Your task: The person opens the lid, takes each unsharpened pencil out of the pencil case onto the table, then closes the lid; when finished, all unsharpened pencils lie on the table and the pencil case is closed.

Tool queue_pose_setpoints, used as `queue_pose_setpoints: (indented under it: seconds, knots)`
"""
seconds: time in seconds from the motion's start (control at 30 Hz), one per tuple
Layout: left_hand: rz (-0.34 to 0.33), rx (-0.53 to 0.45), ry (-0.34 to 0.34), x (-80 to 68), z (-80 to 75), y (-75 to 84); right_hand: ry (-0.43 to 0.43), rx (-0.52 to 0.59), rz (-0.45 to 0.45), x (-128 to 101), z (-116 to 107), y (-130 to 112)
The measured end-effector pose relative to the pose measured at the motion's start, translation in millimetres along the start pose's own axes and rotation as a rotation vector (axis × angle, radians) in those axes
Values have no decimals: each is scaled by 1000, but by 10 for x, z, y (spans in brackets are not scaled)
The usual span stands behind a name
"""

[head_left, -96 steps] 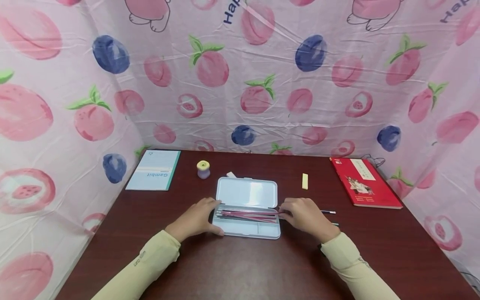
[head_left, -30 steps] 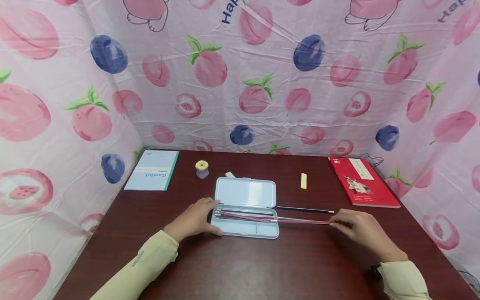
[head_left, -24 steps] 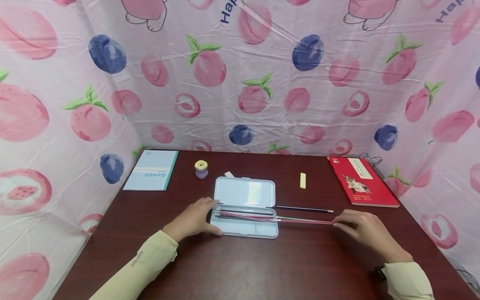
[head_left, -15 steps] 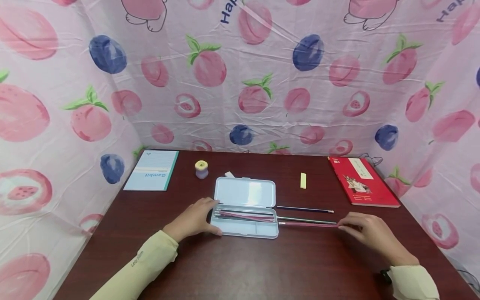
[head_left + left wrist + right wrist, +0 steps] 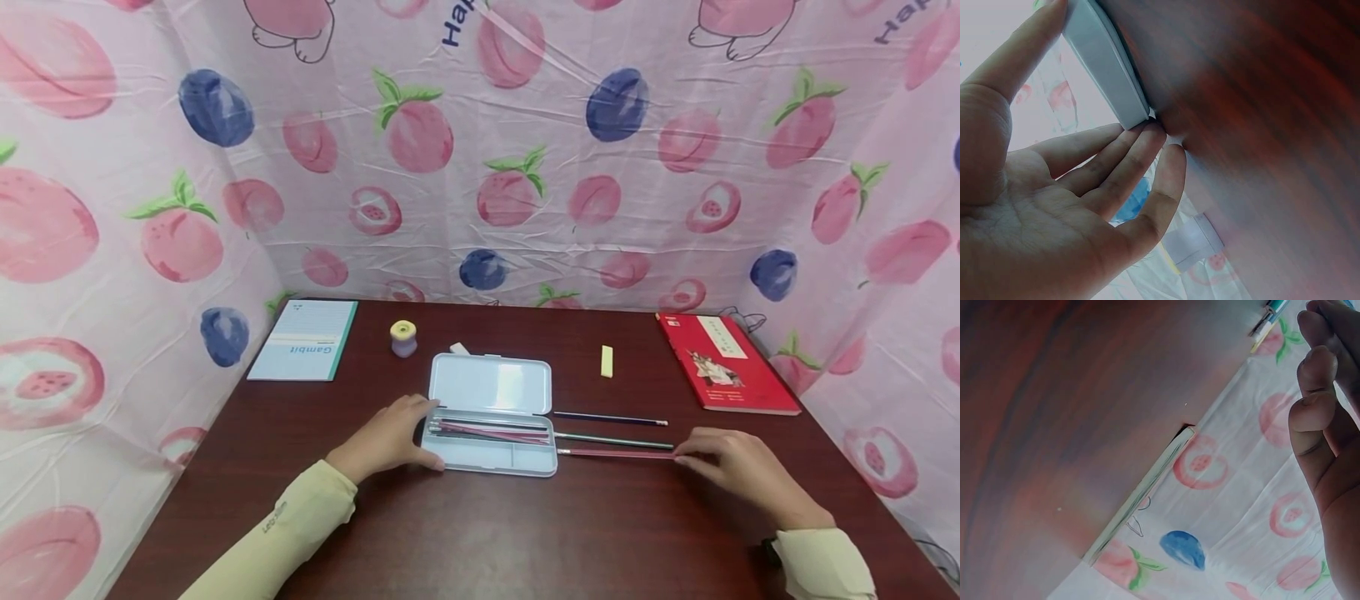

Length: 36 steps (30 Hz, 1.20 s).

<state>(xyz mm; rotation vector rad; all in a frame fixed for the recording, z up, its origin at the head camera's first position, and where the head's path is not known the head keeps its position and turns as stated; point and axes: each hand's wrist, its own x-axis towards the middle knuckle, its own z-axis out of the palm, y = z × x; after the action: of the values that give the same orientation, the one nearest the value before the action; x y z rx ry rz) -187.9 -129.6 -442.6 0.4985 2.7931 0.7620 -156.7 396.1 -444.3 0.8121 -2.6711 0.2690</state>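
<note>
An open pale blue pencil case [image 5: 491, 460] lies in the middle of the dark table, its lid [image 5: 491, 385] folded back and several pencils [image 5: 491, 432] in its tray. My left hand [image 5: 390, 437] grips the case's left end between thumb and fingers; the left wrist view shows the thumb along the case [image 5: 1107, 69] and my fingertips [image 5: 1150, 134] at its corner. My right hand [image 5: 738, 475] pinches the right end of a red pencil [image 5: 615, 452], which lies flat on the table right of the case. A green pencil [image 5: 615, 439] and a blue pencil [image 5: 607, 418] lie just behind it.
A light blue notebook [image 5: 306, 340] lies at the back left, with a yellow-topped sharpener [image 5: 404, 339] and a white eraser [image 5: 460, 349] near it. A yellow eraser [image 5: 607, 362] and a red book [image 5: 726, 363] lie at the back right. Fruit-print cloth walls three sides.
My right hand drew the red pencil out of the case to the right and lowered it onto the table beside the green one. The left hand has stayed on the case.
</note>
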Motion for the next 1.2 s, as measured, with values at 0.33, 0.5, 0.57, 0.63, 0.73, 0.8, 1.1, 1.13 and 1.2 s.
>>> queue_pose_setpoints:
  seconds: [0.33, 0.5, 0.57, 0.63, 0.73, 0.8, 1.1, 1.13, 1.2]
  knots:
    - [3, 3, -2, -5, -3, 1, -99, -42, -16, 97, 53, -17]
    - [4, 10, 0, 2, -1, -5, -198, -63, 37, 152, 37, -63]
    - [4, 12, 1, 5, 1, -9, -219, -77, 45, 169, 33, -83]
    - [2, 13, 1, 7, 2, -10, -232, -90, 51, 180, 32, -102]
    - [-2, 14, 0, 11, 4, -12, -239, -99, 55, 188, 34, -120]
    - [-3, 12, -1, 14, 5, -10, -238, -98, 53, 187, 41, -130]
    - [-4, 3, -2, 13, 3, -3, -221, -103, 50, 167, 77, -121]
    - [-5, 2, -2, 13, 4, -3, -220, -102, 50, 167, 76, -120]
    - [-6, -1, -2, 12, 4, -2, -220, -104, 54, 166, 75, -123]
